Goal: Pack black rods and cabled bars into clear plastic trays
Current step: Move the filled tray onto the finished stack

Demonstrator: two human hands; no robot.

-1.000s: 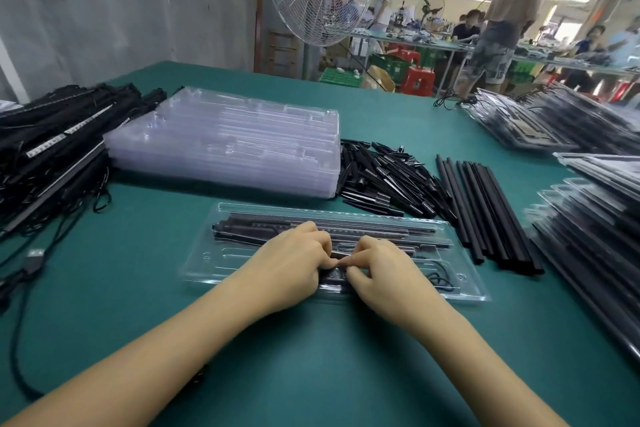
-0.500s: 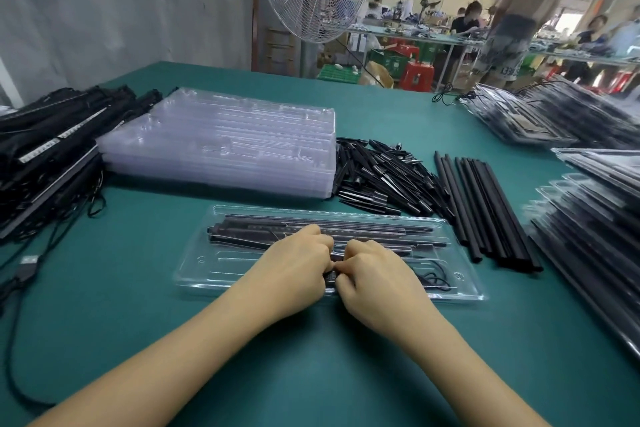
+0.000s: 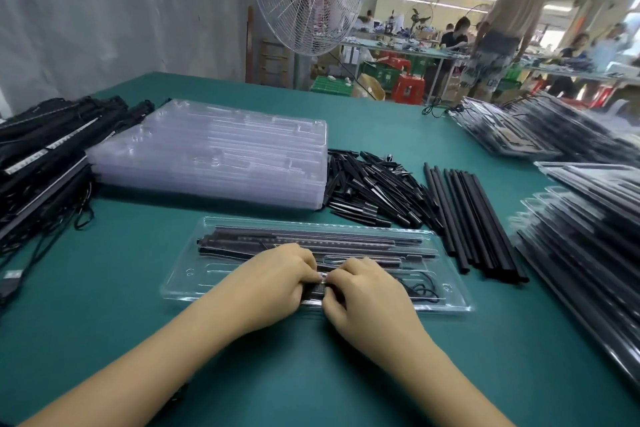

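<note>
The left hand (image 3: 273, 282) and right hand (image 3: 367, 291) meet over the near slot of a clear tray (image 3: 183, 282) on the green table (image 3: 104, 305). Both have their fingers curled, tips together, pinching a cabled bar (image 3: 320, 283) that lies in that slot. Its thin cable (image 3: 420, 288) loops toward the tray's right end. The far slots hold black rods (image 3: 311, 236). A heap of bars (image 3: 41, 156) at left shows a pale strip, perhaps printed, too small to read.

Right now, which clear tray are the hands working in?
The single tray nearest the person, where left hand and right hand pinch a black bar; the empty stack lies behind, filled stacks to the right.
</note>
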